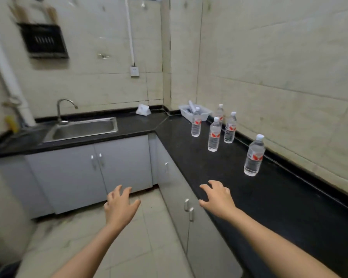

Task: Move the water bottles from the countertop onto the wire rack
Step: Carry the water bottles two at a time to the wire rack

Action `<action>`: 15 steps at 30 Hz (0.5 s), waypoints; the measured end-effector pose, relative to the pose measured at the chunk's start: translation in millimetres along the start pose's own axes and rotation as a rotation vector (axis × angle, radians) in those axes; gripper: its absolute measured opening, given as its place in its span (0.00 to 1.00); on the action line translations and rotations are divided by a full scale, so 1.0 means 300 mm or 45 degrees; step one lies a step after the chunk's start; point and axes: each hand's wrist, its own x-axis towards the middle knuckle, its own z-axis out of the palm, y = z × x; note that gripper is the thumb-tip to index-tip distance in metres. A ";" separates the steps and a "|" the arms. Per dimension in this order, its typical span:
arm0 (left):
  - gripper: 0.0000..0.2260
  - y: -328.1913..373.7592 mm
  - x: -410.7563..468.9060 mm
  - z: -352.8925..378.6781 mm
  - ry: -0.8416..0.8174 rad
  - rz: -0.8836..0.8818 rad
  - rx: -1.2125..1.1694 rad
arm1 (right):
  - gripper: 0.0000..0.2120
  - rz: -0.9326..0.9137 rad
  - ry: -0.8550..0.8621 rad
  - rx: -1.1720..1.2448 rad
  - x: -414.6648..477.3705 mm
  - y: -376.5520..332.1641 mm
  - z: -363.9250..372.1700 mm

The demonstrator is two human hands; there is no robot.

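Observation:
Several clear water bottles with white caps and red-and-white labels stand upright on the black countertop (219, 177). The nearest bottle (254, 156) is close to the wall on the right. Farther back stand a bottle (214, 135), a bottle (230, 128), a bottle (196, 123) and one behind them (220, 114). My right hand (216, 197) hovers over the counter's front edge, fingers spread, holding nothing, well short of the nearest bottle. My left hand (120, 203) is open over the floor, also empty. A dark wire rack (44, 41) hangs on the far left wall, blurred.
A steel sink (82, 129) with a tap (64, 109) sits in the left counter run. A white plastic basket (195, 112) stands in the corner, a white packet (143, 110) beside it. Grey cabinets (109, 173) run under the counter. A yellow item (13, 123) stands far left.

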 end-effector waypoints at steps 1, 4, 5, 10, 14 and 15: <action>0.23 -0.045 0.039 -0.009 -0.016 -0.017 -0.001 | 0.26 -0.004 -0.013 0.006 0.041 -0.047 0.021; 0.23 -0.151 0.151 -0.015 -0.054 -0.064 -0.036 | 0.26 0.022 -0.046 0.080 0.142 -0.161 0.077; 0.23 -0.175 0.191 -0.010 -0.070 -0.075 -0.057 | 0.26 0.034 -0.067 0.096 0.171 -0.188 0.093; 0.22 -0.213 0.372 0.038 -0.115 -0.102 -0.138 | 0.25 0.080 -0.147 0.081 0.338 -0.222 0.139; 0.21 -0.186 0.549 0.099 -0.133 -0.118 -0.193 | 0.25 0.125 -0.107 0.135 0.544 -0.182 0.137; 0.21 -0.179 0.597 0.119 -0.138 -0.117 -0.202 | 0.25 0.127 -0.091 0.160 0.605 -0.169 0.138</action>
